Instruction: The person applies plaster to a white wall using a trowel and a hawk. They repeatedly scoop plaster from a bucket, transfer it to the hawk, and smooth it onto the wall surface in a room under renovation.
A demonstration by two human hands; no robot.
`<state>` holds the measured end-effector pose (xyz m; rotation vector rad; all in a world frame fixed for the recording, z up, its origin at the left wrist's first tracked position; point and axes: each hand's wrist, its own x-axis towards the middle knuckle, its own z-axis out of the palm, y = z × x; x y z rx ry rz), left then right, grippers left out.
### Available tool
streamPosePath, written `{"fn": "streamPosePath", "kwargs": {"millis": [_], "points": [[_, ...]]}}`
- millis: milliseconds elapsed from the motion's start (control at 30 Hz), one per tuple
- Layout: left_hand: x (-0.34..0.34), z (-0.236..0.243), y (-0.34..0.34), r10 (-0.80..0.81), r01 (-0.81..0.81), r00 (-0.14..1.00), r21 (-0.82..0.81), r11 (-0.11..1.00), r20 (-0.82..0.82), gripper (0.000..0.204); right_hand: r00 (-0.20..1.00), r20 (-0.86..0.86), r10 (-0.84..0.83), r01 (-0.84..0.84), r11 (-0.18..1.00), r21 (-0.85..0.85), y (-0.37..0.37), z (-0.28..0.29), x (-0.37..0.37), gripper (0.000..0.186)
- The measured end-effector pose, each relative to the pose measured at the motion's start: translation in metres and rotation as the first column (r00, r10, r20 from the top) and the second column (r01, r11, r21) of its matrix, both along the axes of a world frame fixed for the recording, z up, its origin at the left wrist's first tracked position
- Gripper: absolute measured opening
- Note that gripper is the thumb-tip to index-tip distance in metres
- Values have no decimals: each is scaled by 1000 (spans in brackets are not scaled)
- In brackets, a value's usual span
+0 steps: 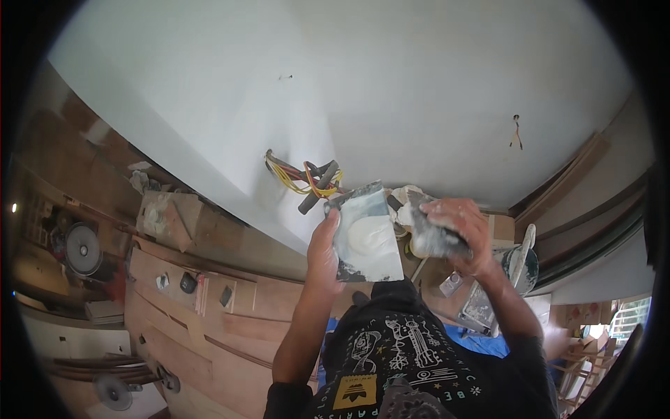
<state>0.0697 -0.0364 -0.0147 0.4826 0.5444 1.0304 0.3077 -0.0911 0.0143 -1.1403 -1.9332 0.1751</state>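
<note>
My left hand grips the left edge of a flat rectangular plate, held tilted in front of my chest. A smooth mound of white putty is spread over its face. Just to the right, my right hand is closed around a putty scraper, its blade grey, smeared with white and blurred at the lower edge. Plate and scraper look apart, with a narrow gap between them. Beyond the plate, a bundle of yellow, red and dark wires sticks out of the pale wall.
Shorter wires hang from a hole in the wall at right. A white-smeared bucket stands at my right, near a blue sheet. To the left are a box, wooden boards and a round fan.
</note>
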Motion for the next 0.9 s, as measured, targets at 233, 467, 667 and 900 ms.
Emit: {"fn": "streamPosePath", "kwargs": {"millis": [233,467,667,900], "points": [[1,-1,13,-49,67,977,84,994,-208,42,796,569,207,-243,970,-13,11,46,3,36],[10,24,15,43,66,914,252,965,-404,35,751,629,198,-302,951,61,18,65,-7,24],[11,39,21,82,40,883,248,968,-462,38,731,638,241,-290,957,-29,32,69,21,37],[-7,38,38,287,-245,926,189,951,-245,44,976,-210,-60,-6,953,-303,127,44,99,31]]}}
